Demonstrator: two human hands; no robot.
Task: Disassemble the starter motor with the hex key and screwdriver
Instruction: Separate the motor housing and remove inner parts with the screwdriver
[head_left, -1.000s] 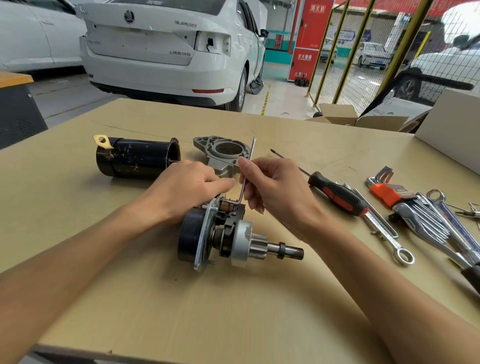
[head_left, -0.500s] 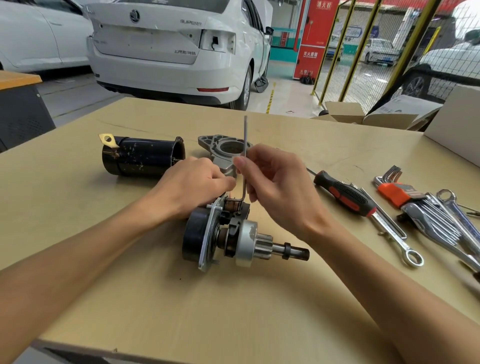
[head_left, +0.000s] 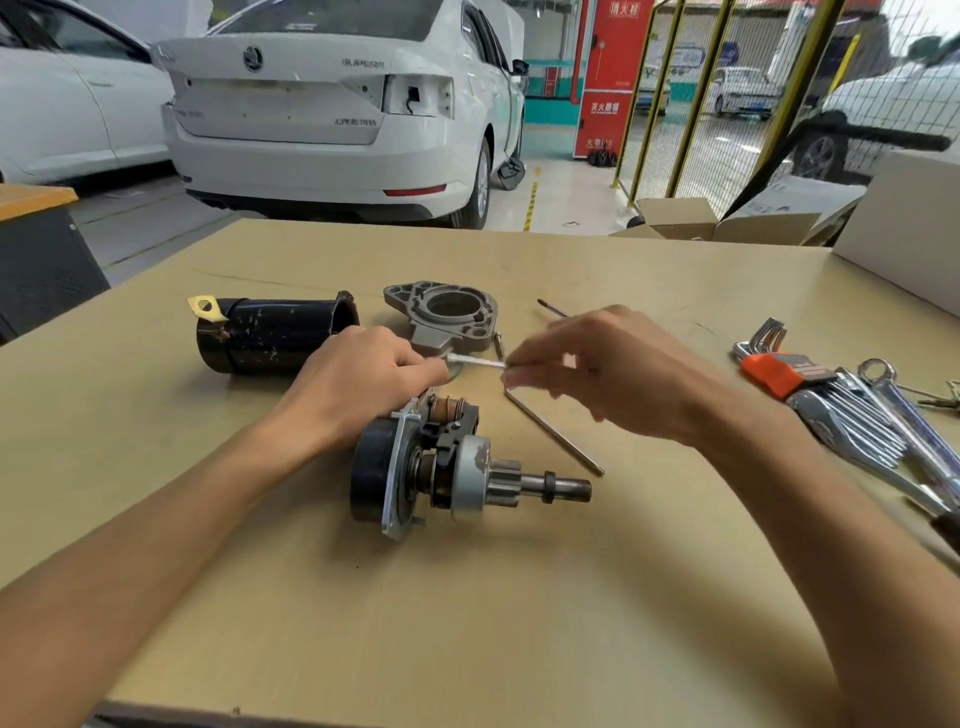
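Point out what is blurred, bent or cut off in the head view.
Head view: the right hand is smeared by motion blur, as is the pale rod between it and the left hand; the starter motor and hex key on the table stay sharp; the wide lens bows the yellow fence posts; the wrenches run off the right edge.

one view only, a head camera, worn up above the near edge of the surface. it faces forward and down, wide-angle, edges bending. close in: both forearms run up from the bottom corners, hands mid-frame over the motor. beyond the far edge, a white car and yellow fencing.
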